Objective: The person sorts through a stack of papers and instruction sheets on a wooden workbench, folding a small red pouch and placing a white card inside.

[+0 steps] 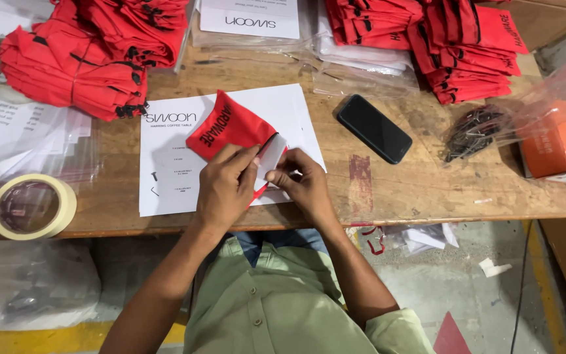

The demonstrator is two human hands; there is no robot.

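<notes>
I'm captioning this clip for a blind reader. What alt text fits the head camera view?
Seen from above, a person's left hand and right hand slip a small white packet into a red drawstring pouch over a printed sheet on a wooden table. Stacks of red pouches, a black phone and a tape roll lie around.

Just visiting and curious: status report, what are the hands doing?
Left hand and right hand both gripping red pouch. White packet at its mouth. Printed sheet underneath. Nothing in the way.
</notes>
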